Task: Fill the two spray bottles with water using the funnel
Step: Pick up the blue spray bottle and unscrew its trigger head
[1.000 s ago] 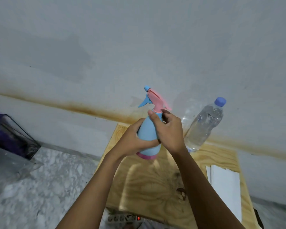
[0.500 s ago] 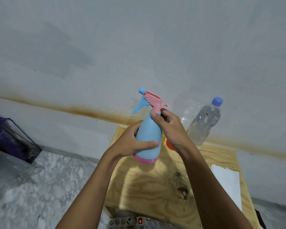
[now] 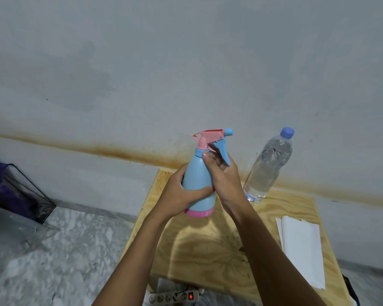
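From my head view, I hold the blue spray bottle (image 3: 197,184) upright above the wooden tabletop (image 3: 208,250), its pink base clear of the wood. My left hand (image 3: 177,195) wraps round its body. My right hand (image 3: 224,180) curls its fingers about the neck, just under the blue trigger. The capped water bottle (image 3: 265,171) stands to the right by the tabletop's far edge. White paper (image 3: 301,246) lies along the right edge, and bare wood spreads below my wrists.
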`<action>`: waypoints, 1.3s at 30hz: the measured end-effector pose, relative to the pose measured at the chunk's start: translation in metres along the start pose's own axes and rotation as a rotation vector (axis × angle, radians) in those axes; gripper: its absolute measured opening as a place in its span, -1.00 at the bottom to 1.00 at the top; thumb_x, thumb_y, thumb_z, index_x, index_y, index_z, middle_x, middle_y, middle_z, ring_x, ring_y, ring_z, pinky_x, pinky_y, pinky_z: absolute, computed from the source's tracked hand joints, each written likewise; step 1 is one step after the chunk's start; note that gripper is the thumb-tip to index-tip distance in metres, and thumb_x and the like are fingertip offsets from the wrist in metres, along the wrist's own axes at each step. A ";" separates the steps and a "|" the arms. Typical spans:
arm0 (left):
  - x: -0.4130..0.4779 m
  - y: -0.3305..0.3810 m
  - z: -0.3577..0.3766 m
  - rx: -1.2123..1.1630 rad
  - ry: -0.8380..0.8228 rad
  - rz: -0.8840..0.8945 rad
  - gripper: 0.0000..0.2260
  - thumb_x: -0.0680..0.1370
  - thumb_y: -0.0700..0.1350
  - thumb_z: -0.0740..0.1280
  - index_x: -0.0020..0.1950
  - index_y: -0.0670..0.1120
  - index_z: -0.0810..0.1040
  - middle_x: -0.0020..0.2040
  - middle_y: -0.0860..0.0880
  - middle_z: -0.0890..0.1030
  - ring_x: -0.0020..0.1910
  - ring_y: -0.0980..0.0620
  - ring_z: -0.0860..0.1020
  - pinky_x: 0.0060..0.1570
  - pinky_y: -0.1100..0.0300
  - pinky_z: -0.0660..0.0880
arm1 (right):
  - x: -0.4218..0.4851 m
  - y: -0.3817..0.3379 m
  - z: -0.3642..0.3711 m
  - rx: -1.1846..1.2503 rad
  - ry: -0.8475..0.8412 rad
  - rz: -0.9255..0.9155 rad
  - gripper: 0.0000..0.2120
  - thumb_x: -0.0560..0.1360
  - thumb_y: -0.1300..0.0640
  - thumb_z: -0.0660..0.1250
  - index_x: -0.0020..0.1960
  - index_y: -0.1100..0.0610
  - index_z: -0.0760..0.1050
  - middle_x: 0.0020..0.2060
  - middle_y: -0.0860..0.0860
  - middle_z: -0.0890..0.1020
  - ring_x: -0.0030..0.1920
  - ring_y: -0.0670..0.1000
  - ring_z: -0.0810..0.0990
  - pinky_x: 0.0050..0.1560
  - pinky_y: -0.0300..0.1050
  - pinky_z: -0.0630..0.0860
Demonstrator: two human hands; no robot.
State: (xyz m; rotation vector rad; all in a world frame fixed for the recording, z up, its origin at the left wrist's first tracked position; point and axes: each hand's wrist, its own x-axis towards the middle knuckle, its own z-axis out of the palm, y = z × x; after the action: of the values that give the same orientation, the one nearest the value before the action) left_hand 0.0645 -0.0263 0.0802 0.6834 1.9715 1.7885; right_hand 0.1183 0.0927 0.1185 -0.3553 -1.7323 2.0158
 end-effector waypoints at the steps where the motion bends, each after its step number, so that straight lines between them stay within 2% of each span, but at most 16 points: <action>1: 0.000 -0.001 0.002 0.003 0.009 -0.001 -0.43 0.28 0.04 0.59 0.26 0.07 0.54 0.08 0.05 0.68 0.03 0.04 0.68 0.01 -0.09 0.65 | 0.000 0.001 0.001 0.051 0.012 0.023 -0.87 0.58 0.17 0.34 0.11 0.02 0.57 -0.07 -0.05 0.70 -0.07 -0.12 0.68 -0.09 -0.22 0.60; 5: -0.001 -0.003 0.008 0.007 0.039 0.004 -0.43 0.27 0.07 0.60 0.23 0.08 0.54 0.07 0.06 0.68 0.02 0.06 0.67 -0.01 -0.06 0.66 | -0.001 0.004 0.005 0.014 0.066 0.042 -0.89 0.61 0.10 0.30 0.09 -0.03 0.58 -0.02 -0.10 0.68 0.02 -0.07 0.65 0.10 -0.07 0.60; 9: -0.002 -0.004 0.012 0.049 0.045 0.036 -0.39 0.26 0.13 0.58 0.28 0.11 0.51 0.10 0.10 0.65 0.04 0.13 0.65 -0.03 0.02 0.66 | -0.004 0.006 0.006 -0.200 0.100 -0.082 -0.80 0.58 -0.05 0.32 0.06 0.05 0.59 -0.07 -0.05 0.65 -0.06 -0.11 0.61 -0.01 -0.07 0.58; 13: 0.000 -0.008 0.013 0.077 0.078 0.047 -0.38 0.28 0.09 0.59 0.31 0.11 0.49 0.10 0.11 0.64 0.05 0.13 0.63 -0.05 0.06 0.66 | -0.002 0.006 0.004 -0.222 0.085 -0.078 -0.76 0.62 -0.06 0.26 0.22 -0.03 0.55 0.07 -0.07 0.65 0.08 -0.09 0.63 0.12 -0.07 0.58; 16: 0.001 -0.012 0.013 0.111 0.095 0.062 -0.36 0.30 0.07 0.59 0.33 0.10 0.46 0.11 0.12 0.62 0.05 0.13 0.62 -0.08 0.14 0.65 | -0.001 0.007 0.006 -0.271 0.109 -0.067 -0.79 0.61 -0.09 0.26 0.21 -0.09 0.50 0.09 -0.10 0.63 0.11 -0.07 0.61 0.17 0.05 0.57; 17: 0.002 -0.014 0.013 0.120 0.103 0.067 -0.37 0.31 0.06 0.60 0.33 0.10 0.45 0.10 0.12 0.61 0.05 0.14 0.61 -0.09 0.16 0.65 | -0.001 0.008 0.006 -0.306 0.114 -0.071 -0.77 0.58 -0.12 0.30 0.20 -0.09 0.50 0.08 -0.12 0.62 0.11 -0.07 0.60 0.15 0.04 0.57; 20: 0.003 -0.019 0.016 0.159 0.128 0.074 -0.37 0.32 0.05 0.61 0.31 0.11 0.42 0.09 0.14 0.59 0.05 0.18 0.59 -0.12 0.26 0.63 | 0.000 0.007 0.005 -0.488 0.163 -0.159 -0.64 0.46 -0.13 0.44 0.19 -0.02 0.53 0.04 -0.14 0.58 0.10 -0.08 0.56 0.08 -0.17 0.53; 23: 0.003 -0.025 0.017 0.161 0.151 0.066 -0.42 0.31 0.03 0.62 0.22 0.22 0.41 0.06 0.19 0.56 0.03 0.30 0.55 -0.19 0.37 0.56 | 0.002 0.003 0.000 -0.499 0.151 -0.180 -0.75 0.51 -0.04 0.43 0.13 0.05 0.58 -0.02 -0.08 0.63 0.03 -0.10 0.59 0.03 -0.26 0.50; 25: 0.002 -0.034 0.017 0.163 0.160 0.050 -0.41 0.31 0.02 0.63 0.19 0.26 0.38 0.07 0.19 0.55 0.02 0.32 0.54 -0.17 0.32 0.58 | 0.002 -0.003 -0.003 -0.433 0.166 -0.186 -0.81 0.55 0.01 0.38 0.11 0.08 0.58 -0.05 -0.06 0.67 -0.02 -0.13 0.62 0.00 -0.29 0.50; 29: 0.000 -0.057 0.019 0.187 0.171 0.002 -0.34 0.28 0.05 0.64 0.26 0.19 0.36 0.12 0.18 0.50 0.07 0.16 0.55 -0.10 0.17 0.62 | 0.007 -0.022 -0.015 -0.222 0.200 -0.226 -0.89 0.61 0.20 0.28 0.13 0.15 0.50 -0.15 -0.05 0.62 -0.20 -0.28 0.61 -0.10 -0.35 0.50; 33: 0.000 -0.084 0.027 0.200 0.217 -0.072 -0.31 0.22 0.06 0.65 0.21 0.20 0.35 0.10 0.12 0.49 0.05 0.03 0.55 -0.11 0.05 0.65 | 0.011 -0.033 -0.047 -0.106 0.277 -0.247 -0.84 0.65 0.23 0.20 0.22 0.18 0.44 -0.08 -0.03 0.62 -0.12 -0.15 0.62 -0.02 -0.17 0.59; 36: 0.002 -0.108 0.036 0.293 0.271 -0.110 -0.29 0.17 0.11 0.64 0.19 0.19 0.33 0.05 0.16 0.45 0.07 -0.05 0.52 -0.08 -0.09 0.62 | 0.008 -0.026 -0.079 -0.154 0.312 -0.176 -0.81 0.65 0.21 0.19 0.23 0.20 0.45 -0.06 -0.06 0.63 -0.12 -0.14 0.61 -0.10 -0.21 0.55; 39: 0.002 -0.130 0.050 0.371 0.290 -0.094 -0.25 0.20 0.01 0.67 0.27 -0.02 0.38 0.05 0.11 0.45 0.09 -0.11 0.49 -0.08 -0.05 0.57 | -0.002 0.006 -0.109 -0.333 0.247 -0.013 -0.83 0.63 0.22 0.24 0.18 0.22 0.50 -0.13 -0.02 0.63 -0.17 -0.14 0.60 -0.15 -0.29 0.51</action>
State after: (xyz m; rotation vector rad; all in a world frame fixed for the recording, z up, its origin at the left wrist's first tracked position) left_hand 0.0800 0.0061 -0.0543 0.4456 2.5221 1.5505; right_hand 0.1708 0.1846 0.0933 -0.6684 -1.8983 1.5920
